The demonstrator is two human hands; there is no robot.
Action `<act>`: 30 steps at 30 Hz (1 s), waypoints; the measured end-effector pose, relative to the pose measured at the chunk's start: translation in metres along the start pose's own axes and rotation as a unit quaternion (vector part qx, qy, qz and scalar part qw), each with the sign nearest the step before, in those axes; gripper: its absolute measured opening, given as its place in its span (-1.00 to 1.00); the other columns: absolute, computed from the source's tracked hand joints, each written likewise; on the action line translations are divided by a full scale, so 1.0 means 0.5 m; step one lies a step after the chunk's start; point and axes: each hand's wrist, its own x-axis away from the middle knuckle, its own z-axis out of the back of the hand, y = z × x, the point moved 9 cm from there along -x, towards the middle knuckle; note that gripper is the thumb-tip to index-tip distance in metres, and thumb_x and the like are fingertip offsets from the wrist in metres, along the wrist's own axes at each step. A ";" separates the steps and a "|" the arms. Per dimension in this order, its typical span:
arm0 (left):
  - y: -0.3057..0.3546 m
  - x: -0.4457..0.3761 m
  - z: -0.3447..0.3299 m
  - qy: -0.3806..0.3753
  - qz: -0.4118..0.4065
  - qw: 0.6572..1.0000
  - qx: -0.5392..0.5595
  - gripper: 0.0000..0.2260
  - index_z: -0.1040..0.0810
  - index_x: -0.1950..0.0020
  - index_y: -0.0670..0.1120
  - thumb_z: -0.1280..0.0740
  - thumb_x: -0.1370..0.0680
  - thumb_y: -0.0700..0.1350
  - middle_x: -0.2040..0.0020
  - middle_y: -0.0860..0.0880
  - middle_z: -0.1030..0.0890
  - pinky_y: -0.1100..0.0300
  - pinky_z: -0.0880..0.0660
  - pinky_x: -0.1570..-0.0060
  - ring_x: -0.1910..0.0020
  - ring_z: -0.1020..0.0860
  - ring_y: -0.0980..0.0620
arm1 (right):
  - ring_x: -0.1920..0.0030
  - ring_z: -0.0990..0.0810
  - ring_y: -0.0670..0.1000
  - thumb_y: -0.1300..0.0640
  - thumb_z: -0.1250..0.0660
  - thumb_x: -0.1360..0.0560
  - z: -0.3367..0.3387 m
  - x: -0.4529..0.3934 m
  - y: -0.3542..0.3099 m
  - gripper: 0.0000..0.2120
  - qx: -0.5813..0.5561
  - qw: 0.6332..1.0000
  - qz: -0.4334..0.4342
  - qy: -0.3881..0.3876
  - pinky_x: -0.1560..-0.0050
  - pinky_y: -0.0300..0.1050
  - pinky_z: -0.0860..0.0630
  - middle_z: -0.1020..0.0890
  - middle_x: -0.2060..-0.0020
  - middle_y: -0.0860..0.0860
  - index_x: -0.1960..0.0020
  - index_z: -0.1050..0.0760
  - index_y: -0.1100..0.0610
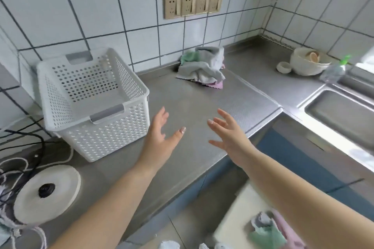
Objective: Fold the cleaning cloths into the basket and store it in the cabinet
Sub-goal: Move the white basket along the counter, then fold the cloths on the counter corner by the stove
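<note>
- Several cleaning cloths (202,65) heaped at the worktop (202,111) back against the tiles; soft, light, best pinched by a corner.
- Basket (93,103) left, apparently empty.
- Left hand (160,135), right hand (227,133): fingers spread, holding nothing.
- Bowls (305,60), sink (342,111) right; reach unobstructed.

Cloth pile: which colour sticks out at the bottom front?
The pink cloth, peeking out under the grey cloth; the green cloth sits at the back left.
</note>
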 end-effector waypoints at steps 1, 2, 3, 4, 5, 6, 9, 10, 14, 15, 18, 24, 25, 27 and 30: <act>-0.009 0.011 -0.025 -0.044 0.009 0.999 0.010 -0.40 -0.19 -0.48 0.00 -0.38 -0.50 -0.14 -0.40 0.03 -0.37 0.20 -0.28 -0.29 -0.35 -0.35 0.17 | -0.28 -0.44 0.01 0.04 -0.38 -0.48 0.022 0.032 0.010 -0.37 -0.009 1.000 0.005 0.028 -0.21 0.11 -0.50 -0.35 -0.38 0.04 -0.46 -0.20 -0.07; -0.018 0.022 -0.043 -0.078 0.020 0.997 0.019 -0.42 -0.21 -0.46 -0.01 -0.38 -0.50 -0.14 -0.36 0.02 -0.41 0.23 -0.31 -0.23 -0.32 -0.40 0.13 | -0.28 -0.44 0.00 0.05 -0.38 -0.48 0.039 0.062 0.020 -0.38 -0.020 0.998 0.010 0.053 -0.22 0.11 -0.50 -0.36 -0.38 0.04 -0.46 -0.20 -0.06; -0.027 0.032 -0.058 -0.108 0.028 0.993 0.028 -0.45 -0.24 -0.45 -0.03 -0.37 -0.50 -0.15 -0.33 -0.01 -0.44 0.27 -0.35 -0.18 -0.27 -0.44 0.11 | -0.27 -0.45 0.00 0.06 -0.38 -0.48 0.053 0.094 0.031 -0.39 -0.031 0.997 0.013 0.076 -0.23 0.12 -0.49 -0.36 -0.37 0.04 -0.46 -0.21 -0.06; -0.031 0.048 -0.072 -0.138 0.035 0.989 0.037 -0.47 -0.26 -0.43 -0.05 -0.37 -0.51 -0.17 -0.31 -0.03 -0.46 0.31 -0.38 -0.11 -0.22 -0.47 0.09 | -0.26 -0.46 -0.01 0.06 -0.37 -0.49 0.068 0.134 0.047 -0.40 -0.042 0.994 0.015 0.102 -0.24 0.13 -0.48 -0.37 -0.36 0.03 -0.46 -0.21 -0.05; -0.035 0.060 -0.083 -0.161 0.039 0.985 0.043 -0.48 -0.28 -0.42 -0.09 -0.36 -0.51 -0.20 -0.29 -0.06 -0.46 0.37 -0.41 -0.04 -0.18 -0.48 0.08 | -0.24 -0.46 -0.02 0.07 -0.37 -0.49 0.077 0.167 0.061 -0.41 -0.054 0.991 0.017 0.123 -0.26 0.14 -0.47 -0.37 -0.36 0.03 -0.46 -0.22 -0.05; -0.039 0.084 -0.094 -0.189 0.043 0.980 0.046 -0.49 -0.29 -0.42 -0.11 -0.36 -0.50 -0.22 -0.28 -0.08 -0.47 0.40 -0.44 0.02 -0.15 -0.48 0.06 | -0.22 -0.46 -0.03 0.07 -0.36 -0.50 0.085 0.216 0.082 -0.42 -0.067 0.986 0.015 0.149 -0.26 0.15 -0.46 -0.37 -0.36 0.03 -0.45 -0.22 -0.05; -0.045 0.152 -0.120 -0.257 0.046 0.964 0.053 -0.49 -0.31 -0.38 -0.10 -0.41 -0.48 -0.19 -0.24 -0.08 -0.48 0.36 -0.44 -0.02 -0.13 -0.50 0.04 | -0.23 -0.45 -0.04 0.09 -0.34 -0.51 0.098 0.339 0.134 -0.44 -0.087 0.973 0.010 0.213 -0.25 0.10 -0.46 -0.37 -0.35 0.02 -0.45 -0.22 -0.05; -0.044 0.191 -0.135 -0.288 0.049 0.955 0.057 -0.47 -0.32 -0.35 -0.06 -0.45 -0.45 -0.13 -0.23 -0.06 -0.49 0.33 -0.42 -0.06 -0.13 -0.51 0.05 | -0.24 -0.44 -0.03 0.09 -0.33 -0.52 0.104 0.395 0.150 -0.44 -0.089 0.968 0.008 0.236 -0.25 0.09 -0.47 -0.37 -0.34 0.02 -0.45 -0.22 -0.04; -0.026 0.328 -0.192 -0.371 0.049 0.926 0.046 -0.52 -0.33 -0.35 -0.04 -0.42 -0.49 -0.13 -0.23 -0.01 -0.50 0.34 -0.47 -0.01 -0.14 -0.52 0.10 | -0.31 -0.41 0.03 0.06 -0.35 -0.50 0.131 0.566 0.208 -0.40 -0.109 0.947 0.010 0.302 -0.26 0.09 -0.46 -0.33 -0.39 0.05 -0.47 -0.18 -0.03; -0.021 0.370 -0.212 -0.394 0.046 0.917 0.039 -0.52 -0.33 -0.37 -0.04 -0.40 -0.49 -0.14 -0.24 -0.01 -0.50 0.31 -0.47 -0.05 -0.16 -0.52 0.09 | -0.33 -0.41 0.05 0.06 -0.36 -0.49 0.141 0.617 0.223 -0.38 -0.119 0.939 0.012 0.321 -0.26 0.10 -0.47 -0.32 -0.40 0.07 -0.47 -0.18 -0.02; -0.005 0.480 -0.259 -0.459 0.034 0.888 0.022 -0.50 -0.33 -0.34 0.07 -0.42 -0.45 -0.03 -0.24 0.05 -0.50 0.19 -0.45 -0.13 -0.20 -0.51 0.11 | -0.34 -0.40 0.05 0.08 -0.36 -0.48 0.168 0.739 0.262 -0.40 -0.158 0.914 0.017 0.372 -0.27 0.14 -0.46 -0.33 -0.39 0.08 -0.45 -0.21 -0.01; 0.049 0.730 -0.347 -0.559 -0.004 0.829 -0.010 -0.37 -0.29 -0.44 0.00 -0.42 -0.41 0.05 -0.28 0.02 -0.50 0.09 -0.46 -0.22 -0.19 -0.51 0.13 | -0.30 -0.39 0.00 0.07 -0.35 -0.50 0.226 1.017 0.342 -0.39 -0.172 0.866 0.027 0.469 -0.22 0.09 -0.48 -0.33 -0.40 0.08 -0.47 -0.19 0.00; 0.056 0.768 -0.360 -0.569 -0.007 0.822 -0.013 -0.34 -0.29 -0.43 0.02 -0.42 -0.38 0.09 -0.29 0.02 -0.50 0.03 -0.44 -0.26 -0.22 -0.50 0.08 | -0.29 -0.40 -0.01 0.06 -0.35 -0.50 0.236 1.059 0.351 -0.39 -0.173 0.860 0.030 0.479 -0.23 0.09 -0.47 -0.32 -0.41 0.07 -0.48 -0.18 0.00; 0.074 0.876 -0.395 -0.588 -0.014 0.808 -0.011 -0.39 -0.30 -0.41 0.03 -0.43 -0.42 0.05 -0.30 0.01 -0.49 0.00 -0.43 -0.28 -0.24 -0.49 0.04 | -0.27 -0.40 -0.03 0.05 -0.35 -0.50 0.259 1.172 0.379 -0.38 -0.178 0.847 0.035 0.500 -0.28 0.13 -0.44 -0.31 -0.42 0.06 -0.48 -0.17 0.00; 0.087 1.031 -0.433 -0.596 -0.024 0.803 0.000 -0.48 -0.31 -0.41 0.02 -0.40 -0.49 -0.04 -0.29 0.01 -0.50 0.18 -0.46 -0.18 -0.18 -0.51 0.13 | -0.26 -0.40 -0.04 0.05 -0.35 -0.50 0.292 1.327 0.423 -0.40 -0.173 0.835 0.037 0.521 -0.28 0.15 -0.43 -0.30 -0.42 0.06 -0.47 -0.19 -0.02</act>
